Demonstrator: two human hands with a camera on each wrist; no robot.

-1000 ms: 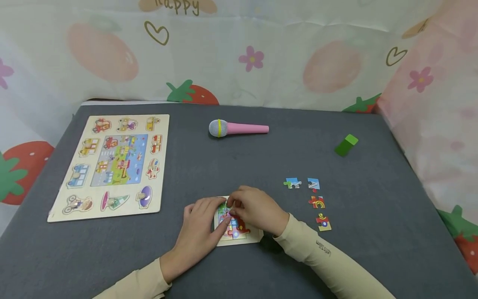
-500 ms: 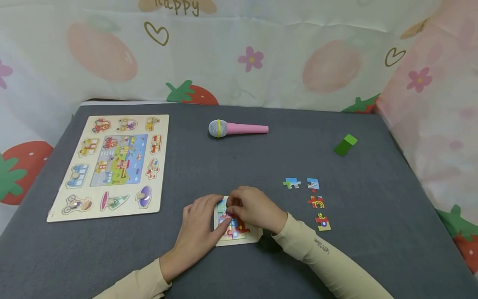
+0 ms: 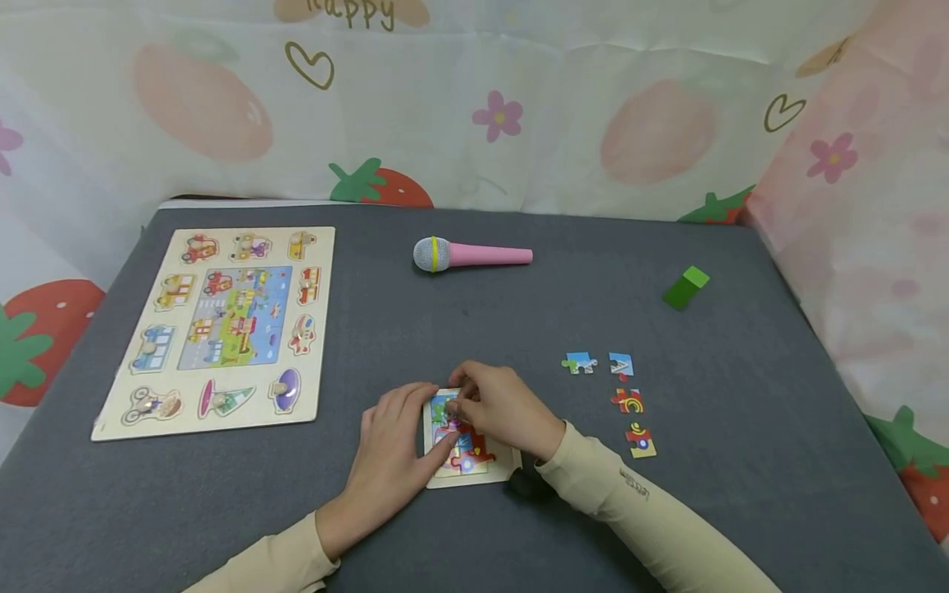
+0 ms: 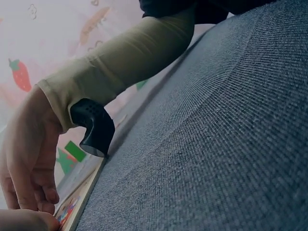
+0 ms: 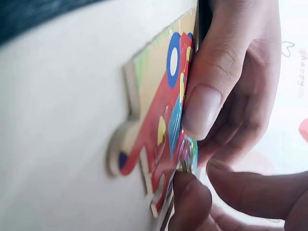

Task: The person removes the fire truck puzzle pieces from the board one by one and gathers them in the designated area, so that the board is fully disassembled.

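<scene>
A small wooden jigsaw board lies near the table's front, with joined pieces showing a red vehicle. My left hand rests along its left edge, fingers fairly straight, thumb reaching over the pieces. From the right, my right hand bends over the board's upper part. In the right wrist view its fingertips are at a small puzzle piece, which they seem to pinch; most of it is hidden. The left thumb lies on the picture. Loose puzzle pieces sit to the right, several in all.
A large wooden knob puzzle lies at the left. A pink toy microphone is at the back middle, and a green block at the back right. Dark grey cloth covers the table. A patterned curtain hangs behind.
My right hand's fingers have shifted slightly up and spread a little over the board, uncovering more of the picture. My left hand stays almost in place. The loose pieces have not moved.
</scene>
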